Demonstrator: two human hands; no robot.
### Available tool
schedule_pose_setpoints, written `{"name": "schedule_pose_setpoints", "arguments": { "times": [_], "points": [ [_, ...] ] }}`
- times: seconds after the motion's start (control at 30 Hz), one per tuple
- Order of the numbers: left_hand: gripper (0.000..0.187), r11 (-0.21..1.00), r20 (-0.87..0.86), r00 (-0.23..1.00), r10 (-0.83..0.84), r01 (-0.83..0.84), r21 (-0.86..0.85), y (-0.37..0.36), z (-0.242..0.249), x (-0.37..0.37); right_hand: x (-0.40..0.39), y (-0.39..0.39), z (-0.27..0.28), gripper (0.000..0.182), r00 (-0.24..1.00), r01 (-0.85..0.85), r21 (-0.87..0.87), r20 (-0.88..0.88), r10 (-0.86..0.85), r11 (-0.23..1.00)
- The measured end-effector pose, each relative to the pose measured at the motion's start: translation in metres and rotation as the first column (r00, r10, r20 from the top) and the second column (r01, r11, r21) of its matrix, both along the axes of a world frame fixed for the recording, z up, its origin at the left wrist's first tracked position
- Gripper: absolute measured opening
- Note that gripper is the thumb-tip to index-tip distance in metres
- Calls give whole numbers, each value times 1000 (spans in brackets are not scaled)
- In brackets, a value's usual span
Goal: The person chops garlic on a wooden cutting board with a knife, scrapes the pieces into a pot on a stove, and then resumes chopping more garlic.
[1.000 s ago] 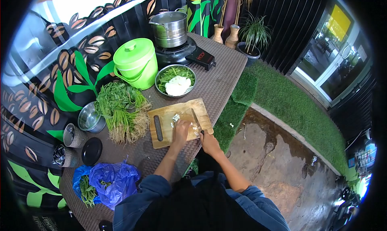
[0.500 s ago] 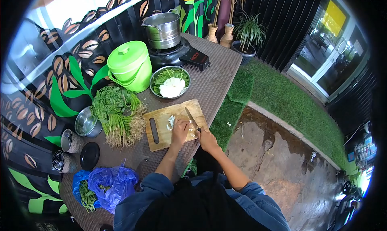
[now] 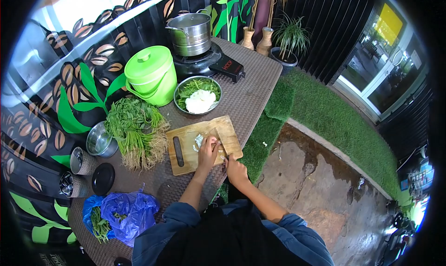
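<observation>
A wooden cutting board (image 3: 188,166) with a slot handle lies near the table's edge. My right hand (image 3: 237,170) grips a kitchen knife (image 3: 220,141) by its handle, with the blade over the right part of the board. Just left of the blade, my left hand (image 3: 207,152) rests on the board with bent fingers, pressing on something small and pale that the fingers mostly hide. Chopped white pieces (image 3: 199,140) sit on the wood beside the left fingertips. A few more small pale bits lie near the knife.
Behind the board stands a metal bowl (image 3: 176,101) of greens and something white. A green lidded bucket (image 3: 151,75), a steel pot (image 3: 191,36) on a gas stove (image 3: 197,66), and rooted greens (image 3: 137,131) are farther back. Blue plastic bags (image 3: 130,215) lie at the near left.
My right hand and the knife have shifted slightly toward me, and the blade sits closer to my left fingers. My left hand stays in nearly the same spot.
</observation>
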State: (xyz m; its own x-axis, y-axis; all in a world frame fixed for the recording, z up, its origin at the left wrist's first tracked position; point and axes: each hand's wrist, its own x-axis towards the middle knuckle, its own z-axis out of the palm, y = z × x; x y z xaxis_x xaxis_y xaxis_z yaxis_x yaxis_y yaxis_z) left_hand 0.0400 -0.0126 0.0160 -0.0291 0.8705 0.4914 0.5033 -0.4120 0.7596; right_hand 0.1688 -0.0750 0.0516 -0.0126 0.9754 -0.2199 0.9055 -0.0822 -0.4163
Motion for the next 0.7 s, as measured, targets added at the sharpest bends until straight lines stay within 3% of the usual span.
{"name": "schedule_pose_setpoints", "arguments": {
  "times": [0.13, 0.23, 0.4, 0.57, 0.7],
  "points": [
    [20, 999, -56, 998, 27, -28, -28, 1, -3, 1, 7, 22, 1, 36, 997, -25, 96, -74, 32, 995],
    [18, 1000, -82, 997, 7, -8, -15, 1, -2, 0, 12, 22, 11, 36, 996, -43, 72, -70, 48, 996],
    [17, 999, 52, 998, -37, 38, -33, 2, -2, -3, 1, 11, 0, 35, 999, -18, 31, -33, 19, 999],
    [17, 1000, 24, 999, -26, 26, -2, 4, -10, -4, 10, 25, -3, 35, 992, -45, 95, -112, 56, 994],
    [15, 1000, 68, 998, -15, 16, -14, 2, -5, -4, 1, 13, 3, 36, 998, -29, 18, -61, 30, 999]
  ]
}}
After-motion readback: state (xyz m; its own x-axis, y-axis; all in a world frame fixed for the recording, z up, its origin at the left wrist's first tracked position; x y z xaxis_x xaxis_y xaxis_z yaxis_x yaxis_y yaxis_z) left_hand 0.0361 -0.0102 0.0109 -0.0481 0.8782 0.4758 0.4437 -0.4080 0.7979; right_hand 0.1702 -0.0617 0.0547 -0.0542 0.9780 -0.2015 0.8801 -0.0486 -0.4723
